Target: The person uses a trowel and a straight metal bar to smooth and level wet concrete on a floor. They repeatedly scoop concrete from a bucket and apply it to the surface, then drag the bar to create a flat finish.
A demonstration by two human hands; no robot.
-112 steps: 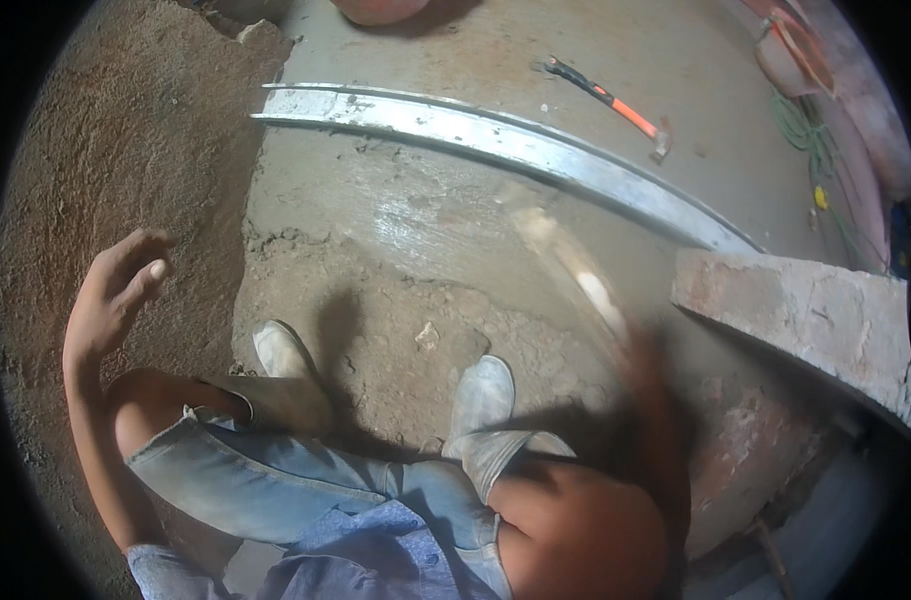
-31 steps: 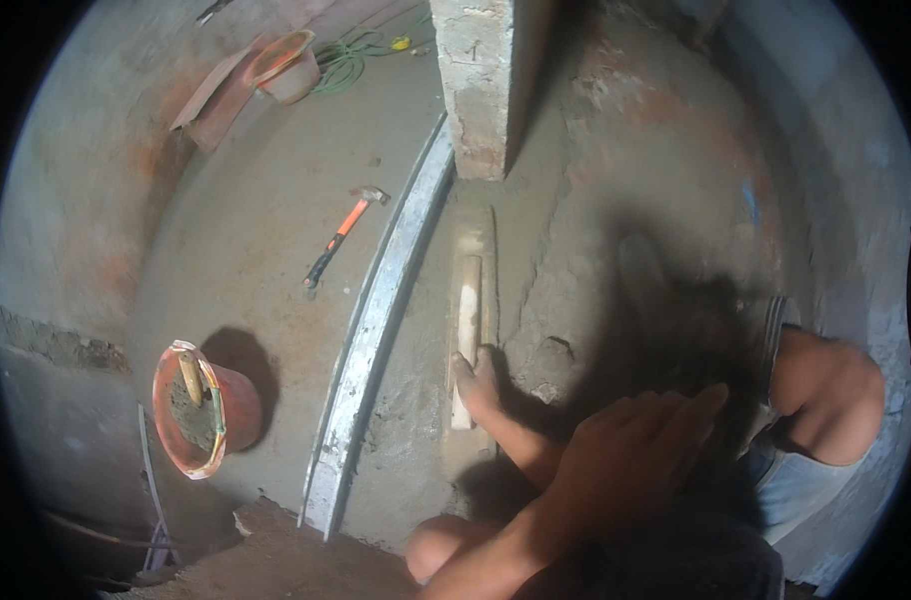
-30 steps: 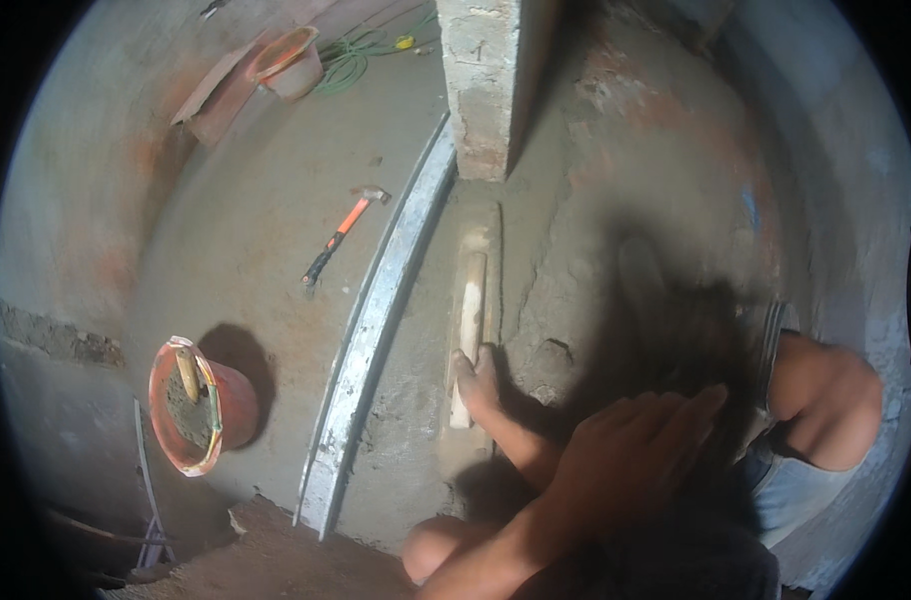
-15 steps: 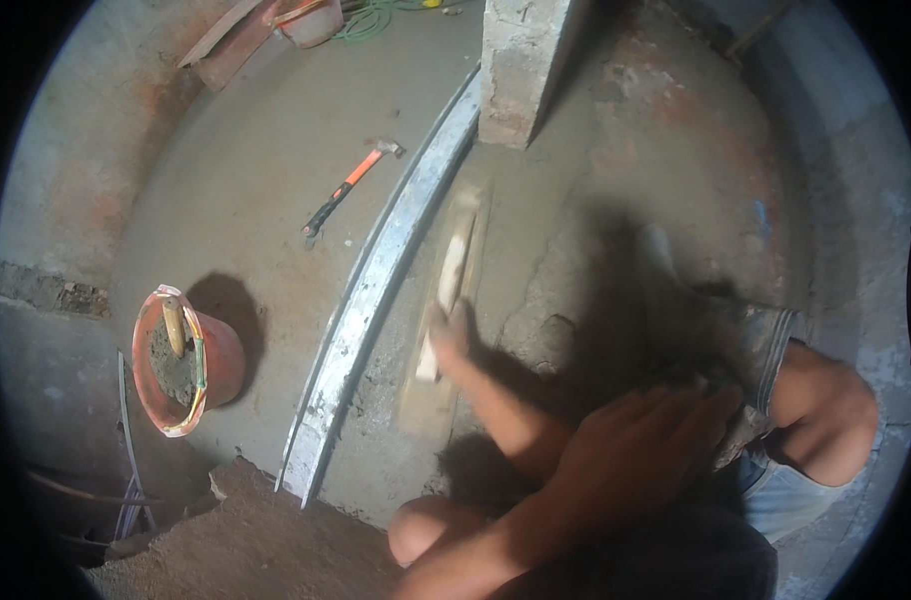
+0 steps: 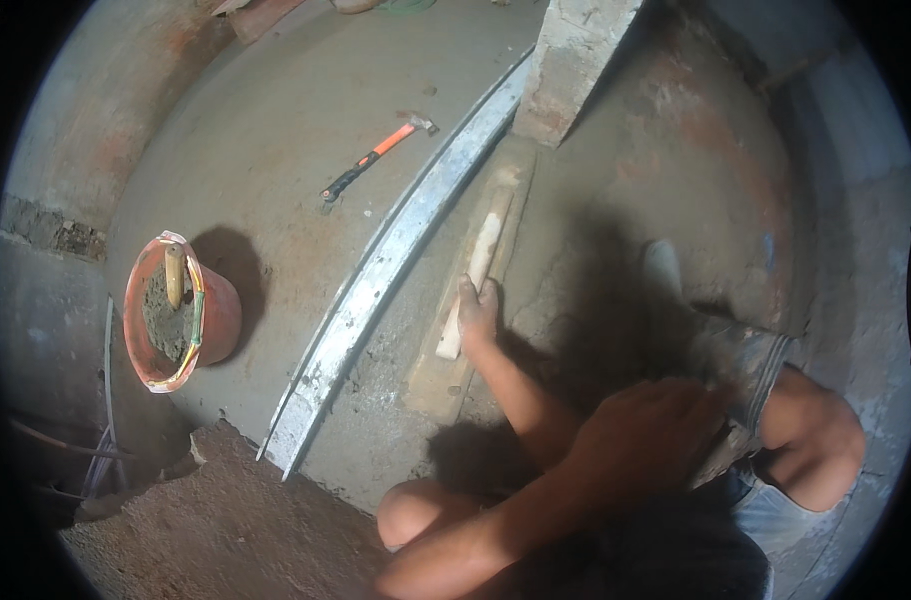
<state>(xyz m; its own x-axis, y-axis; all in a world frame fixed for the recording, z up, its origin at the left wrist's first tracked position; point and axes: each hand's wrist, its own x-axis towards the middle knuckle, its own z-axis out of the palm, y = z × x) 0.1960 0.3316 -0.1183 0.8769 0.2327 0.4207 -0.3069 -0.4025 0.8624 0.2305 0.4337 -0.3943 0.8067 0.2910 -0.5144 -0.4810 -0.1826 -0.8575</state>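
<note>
My right hand [image 5: 478,315] is closed round the pale wooden handle of a long plastering float [image 5: 436,395]. The float lies flat on the wet grey mortar, alongside a metal straightedge bar [image 5: 376,265]. My left forearm crosses in front of the right arm. Its hand [image 5: 661,435] is near my right knee, dark and blurred, so its fingers and anything in them cannot be made out. Left of the bar, a hammer [image 5: 381,155] with an orange and black handle rests on the floor. A reddish bucket [image 5: 221,320] of mortar stands farther left, with a wooden tool handle [image 5: 176,278] sticking up.
A concrete post [image 5: 571,75] rises at the bar's far end. Rough, broken ground [image 5: 226,520] lies at the lower left, near some thin cables [image 5: 101,460]. My bent knees frame the near side. A wall curves along the right.
The view has shifted, so the hammer and post appear farther right and the bucket higher. My right hand keeps its grip on the float, now nearer the post. The left hand looks more blurred.
</note>
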